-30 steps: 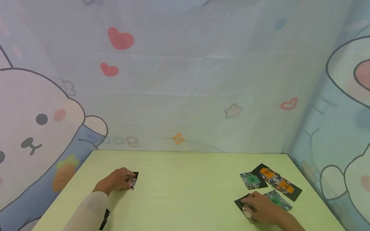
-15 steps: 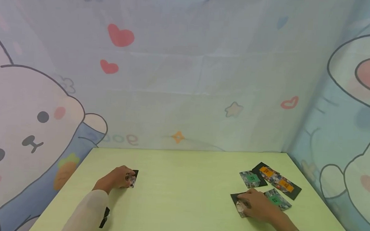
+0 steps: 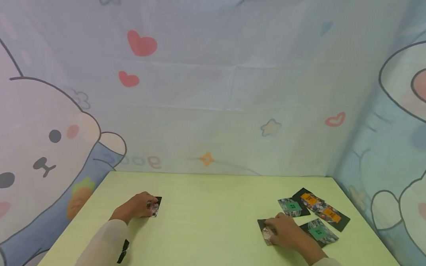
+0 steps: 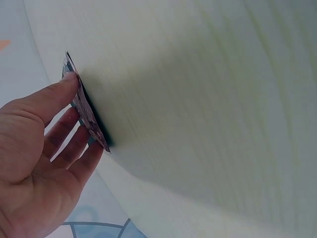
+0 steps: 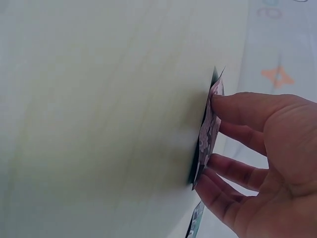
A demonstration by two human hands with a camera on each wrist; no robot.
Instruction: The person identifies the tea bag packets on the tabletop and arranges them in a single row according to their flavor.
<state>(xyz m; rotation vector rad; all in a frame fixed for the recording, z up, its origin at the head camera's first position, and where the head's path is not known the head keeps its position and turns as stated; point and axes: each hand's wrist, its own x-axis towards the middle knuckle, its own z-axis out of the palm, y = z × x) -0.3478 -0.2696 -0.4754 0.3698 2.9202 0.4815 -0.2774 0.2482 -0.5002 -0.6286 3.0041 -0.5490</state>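
Note:
On the left part of the table, my left hand (image 3: 138, 206) grips a small picture card (image 3: 157, 206) by its edges, thumb on one side and fingers on the other. The left wrist view shows that card (image 4: 87, 113) lying close over the tabletop. At the right, my right hand (image 3: 285, 231) holds another picture card (image 3: 265, 233), dark at one end with a pale printed picture. Seen from the right wrist, this card (image 5: 208, 135) is slightly bent between thumb and fingertips. Part of each card is hidden by the hand.
Right of my right hand lies a green-labelled card (image 3: 319, 231). Behind it are another green-labelled card (image 3: 291, 207) and two orange-labelled ones (image 3: 309, 198), their edges meeting or overlapping. A printed cloth (image 3: 215, 89) hangs behind the pale yellow-green table (image 3: 201, 227).
My right hand has slid its card leftward and slightly away from me, uncovering more of the green-labelled card beside it. My left hand and its card keep nearly the same place.

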